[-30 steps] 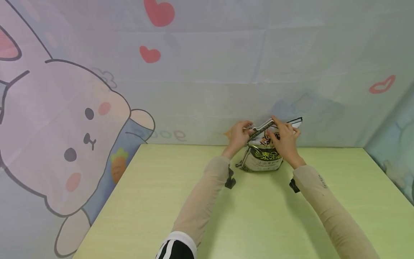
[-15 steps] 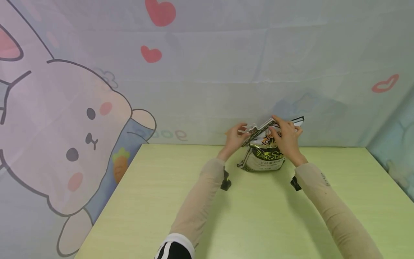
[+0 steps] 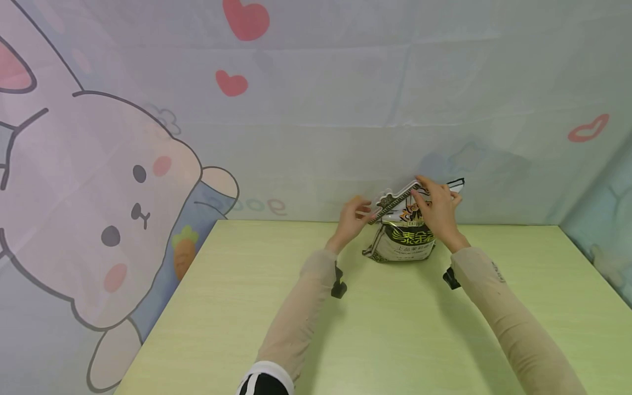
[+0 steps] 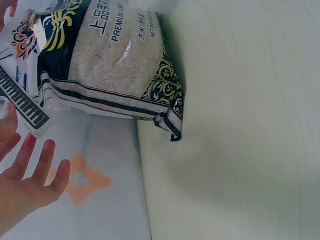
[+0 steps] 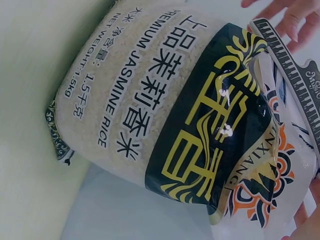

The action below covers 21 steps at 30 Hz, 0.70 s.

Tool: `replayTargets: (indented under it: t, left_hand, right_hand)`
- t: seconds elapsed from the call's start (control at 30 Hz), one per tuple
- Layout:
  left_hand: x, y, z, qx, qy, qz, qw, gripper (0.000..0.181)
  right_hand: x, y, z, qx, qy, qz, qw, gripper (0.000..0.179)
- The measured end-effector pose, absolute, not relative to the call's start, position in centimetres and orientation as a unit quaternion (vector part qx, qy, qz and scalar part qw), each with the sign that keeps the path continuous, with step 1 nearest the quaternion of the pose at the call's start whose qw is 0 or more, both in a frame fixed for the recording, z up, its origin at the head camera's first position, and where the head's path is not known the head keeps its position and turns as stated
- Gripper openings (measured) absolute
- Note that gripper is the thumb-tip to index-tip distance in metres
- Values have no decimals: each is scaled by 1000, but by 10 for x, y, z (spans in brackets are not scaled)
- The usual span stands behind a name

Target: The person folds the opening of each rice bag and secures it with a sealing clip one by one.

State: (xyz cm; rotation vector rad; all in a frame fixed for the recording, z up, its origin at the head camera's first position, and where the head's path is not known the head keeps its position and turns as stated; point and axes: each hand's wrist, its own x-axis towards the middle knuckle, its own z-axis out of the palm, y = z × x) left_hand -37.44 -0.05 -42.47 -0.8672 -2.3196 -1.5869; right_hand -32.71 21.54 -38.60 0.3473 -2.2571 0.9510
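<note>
A bag of jasmine rice (image 3: 407, 241), pale with a dark label band, stands on the table near the wall. Across its folded top slants a flat ruler (image 3: 395, 203) with piano-key print and a wavy upper edge; "Music" shows on the ruler (image 5: 295, 75) in the right wrist view. My right hand (image 3: 436, 211) pinches the ruler's upper end against the bag top, thumb in front. At the lower left end is my left hand (image 3: 351, 222), its fingers spread. In the left wrist view, the left hand (image 4: 32, 190) has a fingertip right at the ruler's end.
A pale green table (image 3: 395, 329) runs back to a fabric backdrop (image 3: 321, 137) printed with a rabbit and hearts. The backdrop rises close behind the bag. A small black device (image 3: 338, 285) sits under the left wrist, another black device (image 3: 451, 278) under the right.
My left hand has drawn left and down along the ruler, towards its lower end. Over the first half second the ruler also slid down and left. The right hand keeps its hold.
</note>
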Motion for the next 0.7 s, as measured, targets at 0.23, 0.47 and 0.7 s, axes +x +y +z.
replayTargets:
  t: [0.23,0.47,0.7]
  left_hand:
    - [-403,-4,-460,-289,-777,-556,63,40]
    - [-456,6,-520,-302,-785,-532,98,37]
    - [-451,8,-519,-298,-785,-529,119,24]
  right_hand:
    - [-329,214,-381,136,-858,363,337,41]
    - [-330,214,-374,143,-861,356,333,40]
    - [-331,212,-368,146,-868,357,312,36]
